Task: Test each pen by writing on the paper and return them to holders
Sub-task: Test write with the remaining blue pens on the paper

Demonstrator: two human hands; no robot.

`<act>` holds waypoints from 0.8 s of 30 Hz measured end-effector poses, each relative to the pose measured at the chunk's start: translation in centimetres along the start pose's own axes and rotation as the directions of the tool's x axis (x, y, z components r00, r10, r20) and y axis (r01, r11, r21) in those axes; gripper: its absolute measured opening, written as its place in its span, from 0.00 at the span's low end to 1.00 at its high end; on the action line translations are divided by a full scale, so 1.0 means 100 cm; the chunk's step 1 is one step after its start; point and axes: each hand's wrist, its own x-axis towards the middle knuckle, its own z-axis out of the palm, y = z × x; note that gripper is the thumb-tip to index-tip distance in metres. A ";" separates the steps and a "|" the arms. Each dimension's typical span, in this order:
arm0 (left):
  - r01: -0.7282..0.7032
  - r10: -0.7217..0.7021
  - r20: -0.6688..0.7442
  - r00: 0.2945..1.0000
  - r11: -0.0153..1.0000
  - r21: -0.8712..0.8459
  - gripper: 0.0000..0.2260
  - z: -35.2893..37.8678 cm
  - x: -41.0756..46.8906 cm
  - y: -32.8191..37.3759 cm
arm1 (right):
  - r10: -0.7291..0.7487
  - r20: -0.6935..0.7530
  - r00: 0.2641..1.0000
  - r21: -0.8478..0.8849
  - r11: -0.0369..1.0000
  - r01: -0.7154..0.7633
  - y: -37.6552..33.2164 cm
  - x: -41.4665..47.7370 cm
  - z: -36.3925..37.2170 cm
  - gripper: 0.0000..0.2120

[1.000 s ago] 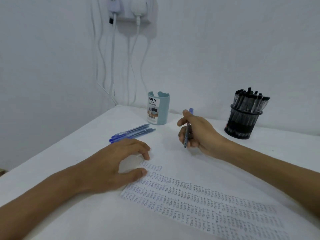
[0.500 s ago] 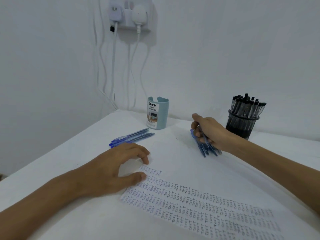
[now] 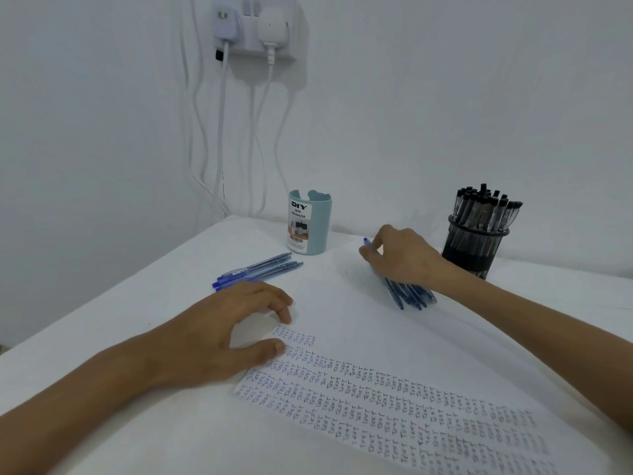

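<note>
Single head view, forward and down, seemingly close over the table.

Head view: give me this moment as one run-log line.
left hand: rests on paper | right hand: pinches blue pen on pen pile | teal holder: no pens visible | mesh holder: black pens

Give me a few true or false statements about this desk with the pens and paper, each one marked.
1. The black mesh holder is packed with pens. True.
2. The left hand holds a pen. False: it rests on the paper, holding nothing.
3. Beside the blue organizer cup lie loose blue pens. True.
4. The paper is blank. False: rows of "TEST" cover it.
5. The right hand reaches into the black mesh holder. False: it grips a bundle of blue pens on the table.
</note>
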 end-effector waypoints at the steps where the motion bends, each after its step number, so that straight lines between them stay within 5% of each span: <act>1: 0.004 -0.004 0.002 1.000 1.000 -0.003 0.14 0.000 0.000 0.001 | -0.001 -0.011 1.000 -0.089 0.996 0.000 -0.002 0.000 0.001 0.20; 7: 0.003 -0.003 0.010 1.000 1.000 0.003 0.12 -0.002 -0.001 0.002 | -0.081 -0.053 0.995 -0.412 0.910 0.052 -0.014 -0.010 0.008 0.14; 10: -0.008 0.008 0.009 1.000 1.000 0.016 0.12 -0.002 0.000 0.002 | -0.315 -0.124 0.941 -0.335 0.906 0.259 -0.031 -0.014 0.015 0.11; 15: -0.013 0.013 0.003 1.000 1.000 0.022 0.12 -0.002 0.000 0.003 | -0.743 -0.106 0.661 -0.231 0.664 0.711 -0.059 -0.004 0.037 0.11; 17: -0.011 0.011 -0.002 1.000 1.000 0.024 0.12 -0.003 0.000 0.003 | -0.793 -0.101 0.601 -0.242 0.605 0.758 -0.067 0.003 0.044 0.12; 24: -0.018 0.019 -0.009 1.000 0.999 0.040 0.13 -0.003 0.000 0.003 | -0.824 -0.040 0.565 -0.175 0.562 0.808 -0.067 0.010 0.046 0.10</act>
